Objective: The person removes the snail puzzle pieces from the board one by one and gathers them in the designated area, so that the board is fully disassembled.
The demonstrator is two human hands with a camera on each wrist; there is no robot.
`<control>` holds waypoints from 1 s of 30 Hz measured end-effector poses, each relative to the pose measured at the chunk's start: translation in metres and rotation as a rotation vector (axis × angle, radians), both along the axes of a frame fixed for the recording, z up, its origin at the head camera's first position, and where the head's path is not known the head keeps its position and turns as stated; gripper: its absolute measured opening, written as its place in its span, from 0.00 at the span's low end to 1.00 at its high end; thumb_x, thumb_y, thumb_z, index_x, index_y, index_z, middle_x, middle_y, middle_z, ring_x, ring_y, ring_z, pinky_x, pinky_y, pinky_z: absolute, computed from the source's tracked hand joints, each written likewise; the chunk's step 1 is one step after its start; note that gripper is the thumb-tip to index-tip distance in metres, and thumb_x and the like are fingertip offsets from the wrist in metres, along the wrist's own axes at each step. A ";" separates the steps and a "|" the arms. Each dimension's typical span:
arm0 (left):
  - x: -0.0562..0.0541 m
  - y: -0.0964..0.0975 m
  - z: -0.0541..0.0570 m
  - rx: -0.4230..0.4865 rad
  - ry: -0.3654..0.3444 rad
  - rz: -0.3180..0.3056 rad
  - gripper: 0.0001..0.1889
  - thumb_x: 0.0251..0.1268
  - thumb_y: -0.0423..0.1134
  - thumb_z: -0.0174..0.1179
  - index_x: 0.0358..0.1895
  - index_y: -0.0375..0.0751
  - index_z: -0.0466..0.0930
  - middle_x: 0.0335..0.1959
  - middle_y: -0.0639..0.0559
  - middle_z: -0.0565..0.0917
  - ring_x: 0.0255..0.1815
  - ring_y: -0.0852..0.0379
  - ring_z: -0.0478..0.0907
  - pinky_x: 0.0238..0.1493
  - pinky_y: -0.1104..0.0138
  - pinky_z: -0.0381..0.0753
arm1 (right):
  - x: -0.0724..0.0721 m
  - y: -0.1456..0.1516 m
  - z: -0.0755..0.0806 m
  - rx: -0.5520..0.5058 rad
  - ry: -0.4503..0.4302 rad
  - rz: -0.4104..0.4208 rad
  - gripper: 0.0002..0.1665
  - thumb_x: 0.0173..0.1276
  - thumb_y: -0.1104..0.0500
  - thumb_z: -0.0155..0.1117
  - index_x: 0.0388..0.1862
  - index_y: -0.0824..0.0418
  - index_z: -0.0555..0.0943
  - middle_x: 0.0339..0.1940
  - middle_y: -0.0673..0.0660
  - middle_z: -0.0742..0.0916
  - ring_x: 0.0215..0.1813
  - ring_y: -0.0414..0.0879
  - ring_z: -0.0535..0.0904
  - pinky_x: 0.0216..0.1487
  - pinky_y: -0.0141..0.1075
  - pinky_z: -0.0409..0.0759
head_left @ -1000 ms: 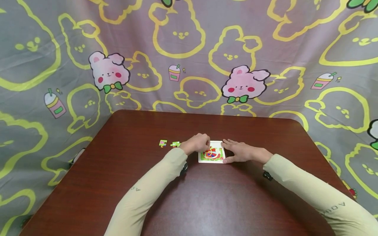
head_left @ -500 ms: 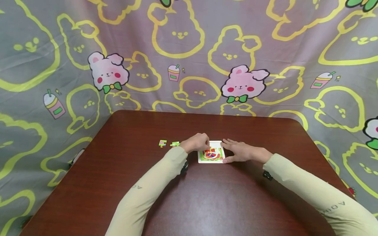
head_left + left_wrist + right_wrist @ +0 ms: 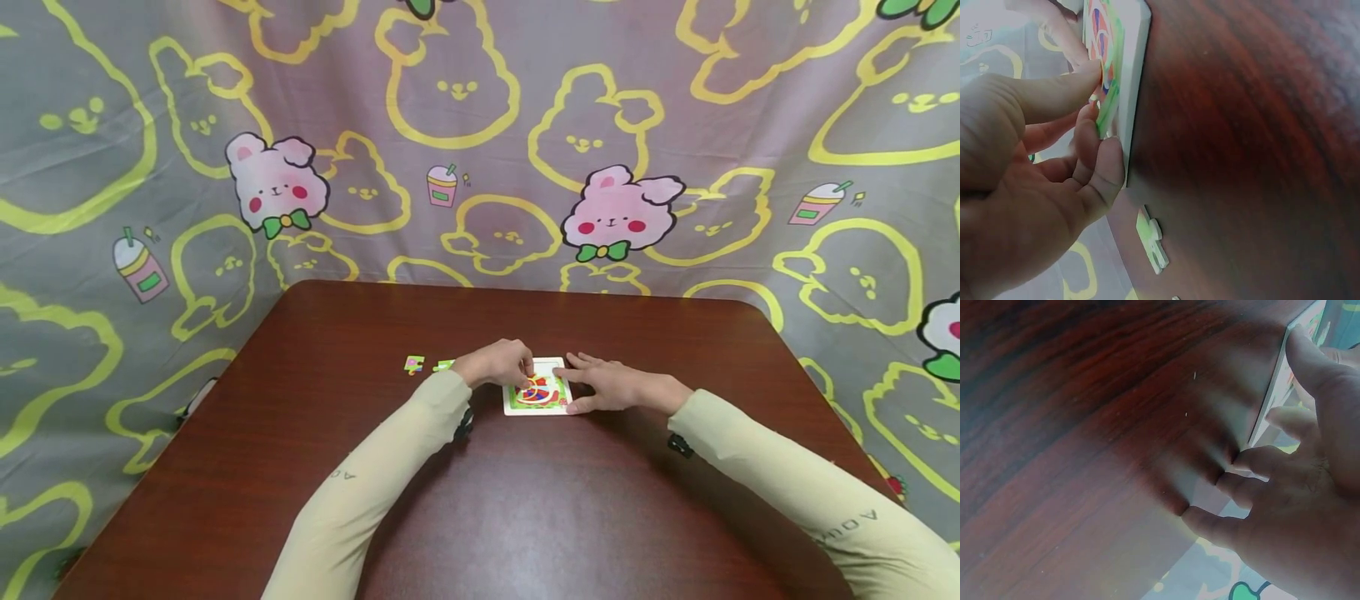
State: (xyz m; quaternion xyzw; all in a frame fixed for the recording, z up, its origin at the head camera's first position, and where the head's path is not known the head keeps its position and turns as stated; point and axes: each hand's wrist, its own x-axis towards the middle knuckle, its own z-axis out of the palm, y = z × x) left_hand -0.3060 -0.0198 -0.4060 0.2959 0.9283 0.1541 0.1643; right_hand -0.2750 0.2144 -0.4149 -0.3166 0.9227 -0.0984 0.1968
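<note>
1. Your left hand (image 3: 504,363) pinched a green-edged jigsaw piece (image 3: 1108,114) between thumb and fingers, at the left side of the white puzzle tray (image 3: 536,412).
2. Your right hand (image 3: 611,386) had its fingers spread, the thumb at the tray's near right corner and the index finger over its right edge.
3. The tray lay flat on the reddish-brown table (image 3: 570,500) between your hands, holding a red, blue and green jigsaw picture (image 3: 537,393).
4. Two loose jigsaw pieces (image 3: 413,364) lay beyond your left wrist.

Right sleeve (image 3: 810,492): dark capitals (image 3: 850,526), look like "AOU" or "AQU", rest too blurred. Left sleeve (image 3: 375,475): "A" plus a round letter (image 3: 335,477).
</note>
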 end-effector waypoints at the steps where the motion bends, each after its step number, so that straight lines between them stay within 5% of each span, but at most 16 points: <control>1: 0.000 0.000 0.000 0.005 -0.006 0.002 0.07 0.58 0.39 0.69 0.38 0.44 0.84 0.36 0.52 0.85 0.35 0.60 0.78 0.38 0.71 0.75 | 0.000 0.000 0.000 0.002 -0.003 -0.002 0.48 0.65 0.34 0.61 0.78 0.52 0.59 0.79 0.69 0.56 0.79 0.69 0.47 0.67 0.70 0.56; 14: 0.004 -0.002 -0.002 0.018 0.057 -0.043 0.04 0.60 0.41 0.69 0.33 0.46 0.85 0.28 0.58 0.81 0.31 0.62 0.74 0.36 0.72 0.72 | 0.001 -0.001 0.001 0.011 -0.007 -0.004 0.48 0.65 0.34 0.61 0.78 0.51 0.59 0.79 0.69 0.55 0.79 0.69 0.46 0.68 0.70 0.56; 22: 0.008 -0.006 -0.007 -0.008 0.085 -0.086 0.05 0.61 0.38 0.66 0.38 0.46 0.81 0.32 0.56 0.78 0.35 0.61 0.73 0.37 0.71 0.70 | 0.001 -0.001 -0.001 0.007 0.005 0.002 0.47 0.65 0.34 0.61 0.78 0.50 0.59 0.79 0.69 0.56 0.79 0.69 0.47 0.67 0.70 0.57; 30: 0.017 -0.010 0.001 -0.023 0.045 -0.096 0.12 0.60 0.33 0.65 0.46 0.46 0.78 0.40 0.50 0.82 0.39 0.58 0.75 0.41 0.69 0.73 | 0.000 0.000 0.000 0.015 0.007 0.000 0.48 0.65 0.34 0.61 0.78 0.51 0.59 0.79 0.69 0.56 0.79 0.69 0.47 0.68 0.69 0.57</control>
